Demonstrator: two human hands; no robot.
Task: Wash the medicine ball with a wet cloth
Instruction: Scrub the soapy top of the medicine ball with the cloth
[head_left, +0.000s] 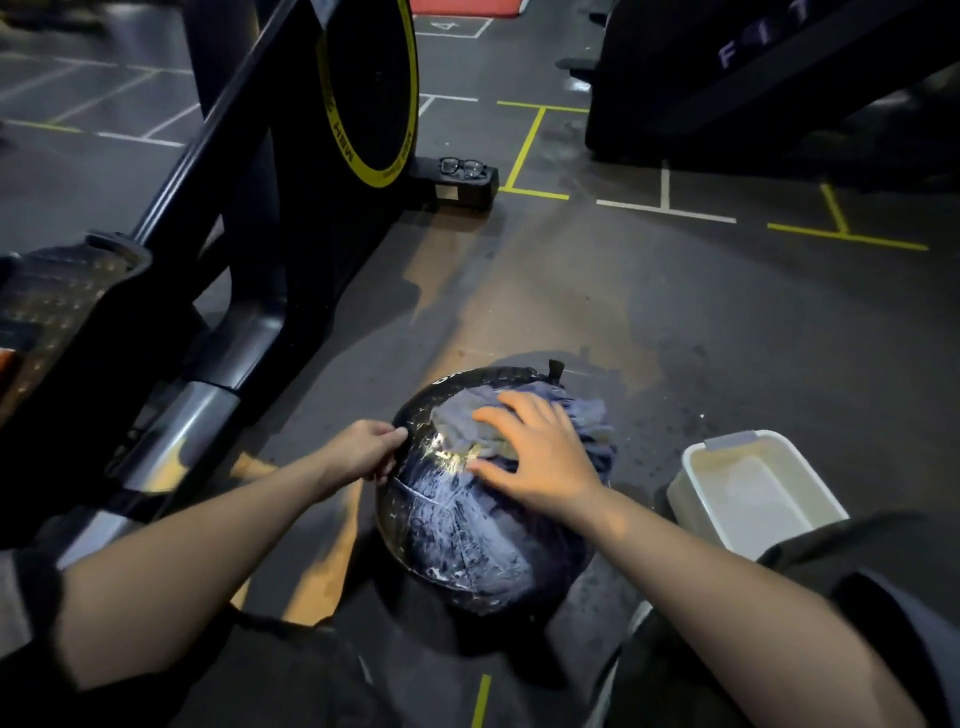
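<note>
The medicine ball (467, 530) sat on the dark rubber floor (649, 291) right in front of the crouching person, its black skin streaked with wet, soapy smears that caught the light. The right hand (540, 457) lay flat on top of the ball, fingers spread wide and pressing a crumpled blue-grey cloth (519, 423) against the upper surface. The left hand (363, 449) was at the ball's left edge, fingers curled in and pinching something small there, a tab or seam, though I could not make out which. Just beside the ball, on the person's right, stood a white plastic basin (753, 493). An exercise bike (291, 171) with a yellow-rimmed flywheel loomed on the left, and a pair of black glasses (462, 167) rested on its front foot.
</note>
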